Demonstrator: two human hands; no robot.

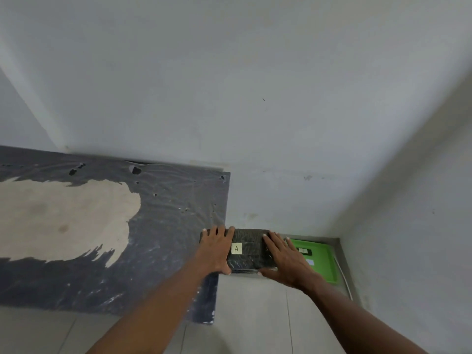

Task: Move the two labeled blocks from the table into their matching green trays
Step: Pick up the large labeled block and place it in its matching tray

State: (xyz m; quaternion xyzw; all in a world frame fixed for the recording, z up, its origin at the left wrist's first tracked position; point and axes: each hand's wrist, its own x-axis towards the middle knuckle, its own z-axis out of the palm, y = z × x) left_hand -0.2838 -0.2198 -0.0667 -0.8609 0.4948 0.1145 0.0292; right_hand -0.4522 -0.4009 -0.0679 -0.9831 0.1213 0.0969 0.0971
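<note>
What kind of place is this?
Probably a bare room corner, makeshift workspace: plain grey-white walls, pale tiled floor, worn dark-painted wooden table, bright green plastic tray on the floor.

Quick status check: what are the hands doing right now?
Left hand and right hand both clamped on block A, one per end. Block past the table edge, beside the green tray. Nothing in the way.
</note>
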